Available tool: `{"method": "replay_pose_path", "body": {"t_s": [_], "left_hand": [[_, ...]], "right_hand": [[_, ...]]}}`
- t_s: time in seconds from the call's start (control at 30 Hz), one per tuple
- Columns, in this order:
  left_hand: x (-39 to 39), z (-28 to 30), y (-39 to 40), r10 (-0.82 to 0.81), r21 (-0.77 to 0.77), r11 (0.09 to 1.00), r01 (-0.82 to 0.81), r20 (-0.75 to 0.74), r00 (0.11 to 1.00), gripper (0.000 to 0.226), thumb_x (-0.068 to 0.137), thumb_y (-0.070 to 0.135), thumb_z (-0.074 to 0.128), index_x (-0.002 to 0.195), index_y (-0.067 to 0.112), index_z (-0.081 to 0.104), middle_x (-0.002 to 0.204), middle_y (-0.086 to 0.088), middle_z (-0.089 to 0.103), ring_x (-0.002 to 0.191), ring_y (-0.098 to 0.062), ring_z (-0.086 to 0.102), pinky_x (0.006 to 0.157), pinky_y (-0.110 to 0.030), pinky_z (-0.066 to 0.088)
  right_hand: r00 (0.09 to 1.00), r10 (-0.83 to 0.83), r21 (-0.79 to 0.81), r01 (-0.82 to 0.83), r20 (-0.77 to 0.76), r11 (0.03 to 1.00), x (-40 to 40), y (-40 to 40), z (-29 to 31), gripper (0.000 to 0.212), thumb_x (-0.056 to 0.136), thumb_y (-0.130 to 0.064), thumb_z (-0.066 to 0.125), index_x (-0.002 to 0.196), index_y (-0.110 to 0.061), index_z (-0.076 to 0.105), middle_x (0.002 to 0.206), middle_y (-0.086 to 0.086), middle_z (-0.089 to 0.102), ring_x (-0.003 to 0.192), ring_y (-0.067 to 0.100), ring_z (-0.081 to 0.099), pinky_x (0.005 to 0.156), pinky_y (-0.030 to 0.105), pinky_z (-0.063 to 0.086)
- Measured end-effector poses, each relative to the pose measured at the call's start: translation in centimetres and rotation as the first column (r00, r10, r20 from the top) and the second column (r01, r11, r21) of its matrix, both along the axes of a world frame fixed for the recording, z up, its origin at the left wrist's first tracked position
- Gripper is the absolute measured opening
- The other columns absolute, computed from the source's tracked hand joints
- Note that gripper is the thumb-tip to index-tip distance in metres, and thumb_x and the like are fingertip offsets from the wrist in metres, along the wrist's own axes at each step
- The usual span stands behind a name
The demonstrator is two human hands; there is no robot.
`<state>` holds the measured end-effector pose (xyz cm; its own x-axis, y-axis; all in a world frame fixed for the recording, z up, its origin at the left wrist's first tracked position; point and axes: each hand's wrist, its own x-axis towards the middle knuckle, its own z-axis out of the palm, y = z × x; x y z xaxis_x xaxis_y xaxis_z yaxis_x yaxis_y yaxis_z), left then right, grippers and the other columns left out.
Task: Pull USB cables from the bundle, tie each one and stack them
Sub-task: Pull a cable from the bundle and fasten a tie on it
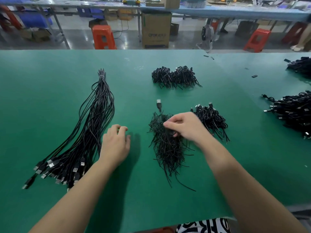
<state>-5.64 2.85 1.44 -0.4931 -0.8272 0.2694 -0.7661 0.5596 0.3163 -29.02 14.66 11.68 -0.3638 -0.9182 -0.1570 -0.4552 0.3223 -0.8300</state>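
- Right hand (185, 127): pinches a tied cable (159, 109) over the near stack (168, 148).
- Left hand (116, 145): fingers loosely curled, holding nothing, beside the bundle (90, 125).
- Progress: several stacks (175, 77) done on the bench (50, 81); many cables remain untied.

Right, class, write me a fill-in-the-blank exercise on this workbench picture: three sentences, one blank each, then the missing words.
1. The long bundle of untied cables lies to the ______ of the left hand.
2. The right hand holds a cable whose silver plug points ______ from the person.
3. The stools on the floor beyond the green table are ______ in colour.

Missing words: left; away; orange
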Motion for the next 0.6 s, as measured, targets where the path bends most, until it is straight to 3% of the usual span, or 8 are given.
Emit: {"method": "replay_pose_path", "body": {"t_s": [0.07,0.1,0.17,0.23,0.33,0.43,0.5,0.6], "left_hand": [[0.4,-2.4,-0.8,0.055,0.077,0.994,-0.075,0.228,0.972,0.046,0.101,0.033,0.043,0.142,0.012,0.044,0.148,-0.018,0.038,0.136,-0.035,0.037,0.107,-0.048,0.033],[0.7,-3.4,-1.0,0.065,0.095,0.991,-0.096,0.286,0.956,0.050,0.102,0.036,0.038,0.146,0.014,0.038,0.154,-0.017,0.032,0.141,-0.033,0.030,0.112,-0.047,0.028],[0.9,-4.5,-1.4,0.077,0.092,0.989,-0.111,0.315,0.946,0.051,0.101,0.038,0.035,0.148,0.017,0.037,0.155,-0.015,0.032,0.144,-0.030,0.027,0.114,-0.046,0.025],[0.7,-4.8,-1.5,0.087,0.064,0.991,-0.114,0.327,0.941,0.049,0.100,0.038,0.037,0.145,0.018,0.040,0.153,-0.013,0.037,0.143,-0.029,0.029,0.113,-0.047,0.026],[0.5,-4.8,-1.3,0.090,0.056,0.992,-0.113,0.320,0.943,0.047,0.099,0.035,0.040,0.143,0.018,0.044,0.151,-0.013,0.040,0.142,-0.030,0.031,0.112,-0.048,0.027],[0.8,-5.0,-1.3,0.094,0.054,0.992,-0.115,0.294,0.951,0.045,0.099,0.034,0.043,0.141,0.017,0.047,0.150,-0.013,0.043,0.142,-0.030,0.032,0.112,-0.048,0.027],[0.7,-5.1,-1.4,0.097,0.054,0.992,-0.118,0.292,0.951,0.045,0.099,0.033,0.044,0.141,0.017,0.047,0.150,-0.014,0.043,0.142,-0.030,0.032,0.112,-0.049,0.026],[0.5,-5.3,-1.4,0.097,0.055,0.991,-0.119,0.306,0.947,0.046,0.098,0.033,0.043,0.141,0.016,0.045,0.149,-0.015,0.040,0.141,-0.032,0.030,0.111,-0.050,0.025]], "right_hand": [[0.975,-0.116,0.006,0.119,-0.189,0.993,-2.9,-0.1,0.7,0.009,0.086,-0.038,0.075,0.079,-0.034,0.069,0.074,-0.009,0.072,0.055,0.002,0.068,0.050,0.015,0.050],[0.950,-0.184,0.006,0.191,-0.253,0.982,-4.6,-0.1,1.0,0.012,0.086,-0.040,0.075,0.077,-0.034,0.069,0.073,-0.012,0.071,0.051,0.000,0.067,0.047,0.017,0.047],[0.897,-0.291,0.043,0.323,-0.332,0.945,-8.0,-0.3,1.5,0.016,0.086,-0.044,0.074,0.080,-0.029,0.073,0.072,-0.011,0.073,0.052,0.004,0.068,0.058,0.023,0.051],[0.860,-0.335,0.130,0.410,-0.385,0.903,-11.3,-0.8,1.8,0.022,0.087,-0.047,0.073,0.088,-0.025,0.076,0.068,-0.002,0.073,0.067,0.013,0.073,0.077,0.031,0.058],[0.819,-0.327,0.229,0.472,-0.472,0.851,-15.1,-2.0,1.6,0.034,0.089,-0.047,0.071,0.101,-0.016,0.077,0.075,0.007,0.072,0.087,0.029,0.071,0.083,0.038,0.057],[0.790,-0.294,0.330,0.519,-0.539,0.788,-17.2,-3.0,0.5,0.051,0.088,-0.052,0.071,0.111,-0.007,0.071,0.089,0.012,0.070,0.080,0.029,0.065,0.072,0.036,0.055],[0.771,-0.285,0.368,0.549,-0.569,0.751,-17.9,-3.7,-0.4,0.054,0.086,-0.053,0.073,0.111,-0.006,0.069,0.089,0.010,0.064,0.074,0.027,0.058,0.062,0.033,0.045],[0.733,-0.266,0.396,0.593,-0.626,0.701,-18.2,-4.4,-1.7,0.051,0.083,-0.054,0.074,0.089,-0.007,0.059,0.085,0.009,0.057,0.068,0.026,0.053,0.051,0.030,0.035]]}}
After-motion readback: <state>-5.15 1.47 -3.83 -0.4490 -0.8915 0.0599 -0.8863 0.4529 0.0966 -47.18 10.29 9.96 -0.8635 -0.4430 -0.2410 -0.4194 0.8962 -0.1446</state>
